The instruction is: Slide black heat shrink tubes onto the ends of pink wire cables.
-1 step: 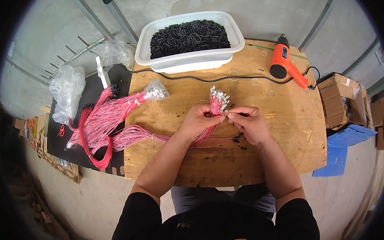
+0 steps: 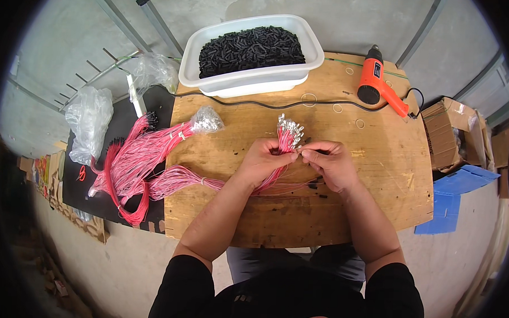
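Note:
A bundle of pink wires (image 2: 272,179) with pale metallic ends (image 2: 289,130) stands up out of my left hand (image 2: 264,162), whose fingers are closed around it. Close against it, the thumb and forefinger of my right hand (image 2: 334,163) pinch together at the bundle's right side; what lies between them is too small to make out, perhaps a single wire end. A small dark piece shows just above the fingertips. Below my right hand, thin wires trail over the wooden table (image 2: 376,208) with a few short black tubes (image 2: 313,184).
A white tub (image 2: 191,72) full of short black tubes stands at the back. An orange heat gun (image 2: 375,84) lies at the back right, its black cord (image 2: 267,107) crossing the table. More pink wire bundles (image 2: 145,149), plastic bags (image 2: 90,119) and red-handled scissors (image 2: 82,173) occupy the left.

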`<act>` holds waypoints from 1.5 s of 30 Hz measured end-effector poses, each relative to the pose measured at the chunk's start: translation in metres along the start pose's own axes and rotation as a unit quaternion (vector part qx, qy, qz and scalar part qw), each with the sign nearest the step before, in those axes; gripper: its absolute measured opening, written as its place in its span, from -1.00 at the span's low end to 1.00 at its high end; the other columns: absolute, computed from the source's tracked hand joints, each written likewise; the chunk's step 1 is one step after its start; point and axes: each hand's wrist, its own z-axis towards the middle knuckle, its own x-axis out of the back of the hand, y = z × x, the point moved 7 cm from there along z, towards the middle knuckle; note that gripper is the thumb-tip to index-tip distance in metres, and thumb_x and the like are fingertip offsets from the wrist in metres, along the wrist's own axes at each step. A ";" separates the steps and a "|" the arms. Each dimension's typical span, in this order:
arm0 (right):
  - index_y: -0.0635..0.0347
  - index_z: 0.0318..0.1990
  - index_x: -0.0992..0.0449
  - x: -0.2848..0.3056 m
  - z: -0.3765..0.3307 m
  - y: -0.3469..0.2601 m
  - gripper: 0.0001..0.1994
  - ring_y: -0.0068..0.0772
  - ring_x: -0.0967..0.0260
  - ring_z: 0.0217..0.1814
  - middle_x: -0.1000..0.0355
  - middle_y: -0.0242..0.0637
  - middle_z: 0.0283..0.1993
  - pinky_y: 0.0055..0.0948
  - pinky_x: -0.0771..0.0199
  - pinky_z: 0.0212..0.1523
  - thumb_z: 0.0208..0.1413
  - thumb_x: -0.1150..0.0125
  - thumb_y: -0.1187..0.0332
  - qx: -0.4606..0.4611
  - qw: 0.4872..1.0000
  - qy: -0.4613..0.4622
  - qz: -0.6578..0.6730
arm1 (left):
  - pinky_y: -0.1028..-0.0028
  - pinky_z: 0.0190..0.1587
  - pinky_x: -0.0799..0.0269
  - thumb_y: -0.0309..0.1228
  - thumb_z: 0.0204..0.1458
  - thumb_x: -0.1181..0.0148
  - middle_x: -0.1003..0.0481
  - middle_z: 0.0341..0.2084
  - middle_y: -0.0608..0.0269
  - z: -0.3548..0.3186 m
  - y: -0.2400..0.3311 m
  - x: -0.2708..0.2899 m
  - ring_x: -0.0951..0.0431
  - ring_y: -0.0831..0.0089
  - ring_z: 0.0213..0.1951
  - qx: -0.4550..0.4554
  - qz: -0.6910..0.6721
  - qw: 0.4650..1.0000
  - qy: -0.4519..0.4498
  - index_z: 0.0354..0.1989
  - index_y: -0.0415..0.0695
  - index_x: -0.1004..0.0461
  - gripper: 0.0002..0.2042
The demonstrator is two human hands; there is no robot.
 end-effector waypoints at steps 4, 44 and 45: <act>0.28 -0.16 -0.60 0.000 0.000 -0.006 -0.86 -0.74 -0.19 -0.51 -0.49 -0.40 -0.39 -0.68 -0.06 -0.56 0.23 -0.26 0.39 -0.035 0.998 -0.021 0.052 | 0.61 -0.31 -0.39 -0.54 0.06 -0.37 -0.58 -0.41 0.31 0.001 -0.002 0.003 -0.50 0.65 -0.38 -0.023 -0.007 1.000 0.010 -0.26 -0.26 -0.59 -0.89; 0.30 -0.01 -0.50 0.025 0.007 -0.001 -0.73 -0.64 -0.11 -0.59 -0.35 -0.39 -0.45 -0.66 -0.06 -0.62 0.33 -0.04 0.29 -0.090 0.989 0.022 0.117 | 0.63 -0.38 -0.28 -0.50 0.08 -0.35 -0.51 -0.47 0.46 0.001 0.002 0.001 -0.37 0.74 -0.43 -0.014 0.015 0.999 0.027 -0.31 -0.25 -0.60 -0.91; 0.30 -0.02 -0.49 0.026 0.007 0.000 -0.74 -0.61 -0.14 -0.57 -0.35 -0.36 -0.43 -0.65 -0.07 -0.62 0.33 -0.02 0.30 -0.092 0.982 0.013 0.165 | 0.63 -0.38 -0.28 -0.50 0.08 -0.35 -0.51 -0.47 0.46 0.001 0.003 0.000 -0.37 0.74 -0.43 -0.015 0.015 0.999 0.027 -0.31 -0.25 -0.60 -0.91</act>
